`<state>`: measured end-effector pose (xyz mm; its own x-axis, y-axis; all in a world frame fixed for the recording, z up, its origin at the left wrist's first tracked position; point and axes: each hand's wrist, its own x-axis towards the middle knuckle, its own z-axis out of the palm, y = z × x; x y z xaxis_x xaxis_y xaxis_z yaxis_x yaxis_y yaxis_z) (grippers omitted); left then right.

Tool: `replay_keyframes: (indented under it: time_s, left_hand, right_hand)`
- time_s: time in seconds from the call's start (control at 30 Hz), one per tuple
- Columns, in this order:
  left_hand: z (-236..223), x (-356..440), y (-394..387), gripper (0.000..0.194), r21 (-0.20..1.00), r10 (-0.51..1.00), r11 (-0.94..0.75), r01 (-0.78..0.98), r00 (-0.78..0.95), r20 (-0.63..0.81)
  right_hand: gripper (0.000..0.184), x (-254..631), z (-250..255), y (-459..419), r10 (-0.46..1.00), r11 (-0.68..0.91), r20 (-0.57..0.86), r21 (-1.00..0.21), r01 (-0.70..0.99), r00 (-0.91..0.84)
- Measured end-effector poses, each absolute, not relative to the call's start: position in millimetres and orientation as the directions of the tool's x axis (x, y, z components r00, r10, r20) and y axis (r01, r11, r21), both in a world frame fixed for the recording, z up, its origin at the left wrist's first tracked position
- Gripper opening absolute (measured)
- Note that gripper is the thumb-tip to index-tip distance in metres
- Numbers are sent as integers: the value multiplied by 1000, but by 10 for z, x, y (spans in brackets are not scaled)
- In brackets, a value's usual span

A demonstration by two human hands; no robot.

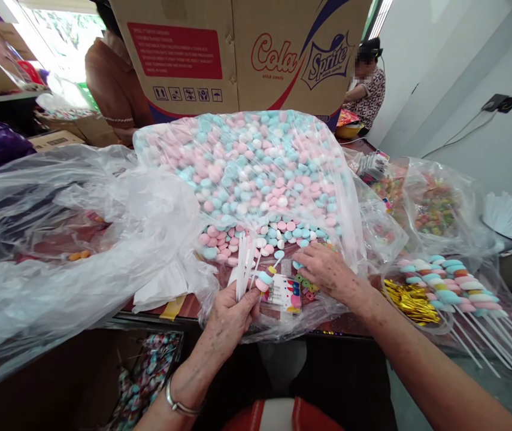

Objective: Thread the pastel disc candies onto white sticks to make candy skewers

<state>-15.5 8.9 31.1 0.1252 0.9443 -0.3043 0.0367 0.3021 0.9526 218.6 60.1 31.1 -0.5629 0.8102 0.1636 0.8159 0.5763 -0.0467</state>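
Note:
My left hand [232, 314] is closed round a bundle of white sticks [243, 263]. It also grips a stick threaded with a few soft candies [265, 279] in pink, blue and yellow-brown, tilted to the upper right. To the right, my right hand [327, 272] has its fingers bent together at a pale blue candy [297, 264]. Green and pink ring gummies [308, 287] lie just under that hand. Between the hands is a printed card or packet [282, 293]. Loose pink, blue and white candies [238, 239] spill toward me from a big clear bag [273, 155].
Finished candy skewers [457, 284] lie at the right, beside a tub of gold twist ties [406, 302]. Crumpled plastic [103, 269] covers the left side. A tall carton [247, 54] stands behind. Below the table edge, a box holds wrapped candies [148, 371]. Two people sit beyond.

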Motion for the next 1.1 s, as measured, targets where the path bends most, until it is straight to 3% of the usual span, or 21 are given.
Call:
replay_keyframes:
  time_s: [0.13, 0.27, 0.33, 0.4, 0.47, 0.53, 0.6, 0.67, 0.77, 1.1]
  left_hand:
    - [270, -152, 86, 37, 956, 947, 281, 81, 140, -290]
    - [226, -143, 83, 32, 965, 955, 230, 126, 162, -249]
    - [205, -144, 83, 30, 966, 957, 218, 138, 166, -239]
    - [188, -148, 82, 31, 966, 959, 208, 153, 161, -232]
    - [174, -151, 79, 30, 965, 961, 201, 170, 156, -228]
    - [163, -153, 73, 29, 964, 961, 196, 179, 159, -225]
    - [158, -153, 63, 29, 964, 961, 191, 184, 165, -222]
    - [159, -149, 54, 29, 963, 961, 186, 193, 167, -219]
    - [172, -135, 47, 31, 962, 962, 182, 205, 164, -217]
    - [251, -104, 64, 39, 952, 968, 172, 252, 137, -211]
  right_hand:
    - [16, 2098, 299, 608, 828, 543, 115, 80, 836, -549]
    - [21, 2062, 287, 642, 845, 521, 92, 79, 850, -527]
    - [24, 2066, 289, 664, 851, 519, 81, 23, 854, -519]
    - [23, 2083, 293, 683, 892, 451, 104, -146, 881, -440]
    - [18, 2109, 296, 692, 953, 302, 125, -465, 832, -275]
    - [19, 2130, 301, 680, 990, 132, 74, -813, 567, -124]
    - [24, 2134, 317, 651, 996, -14, -29, -982, 187, -79]
    - [28, 2117, 342, 615, 988, -120, -110, -989, -90, -103]
    - [33, 2075, 370, 575, 978, -196, -169, -943, -268, -123]
    - [29, 1979, 282, 517, 994, -44, -20, -972, -230, -108]
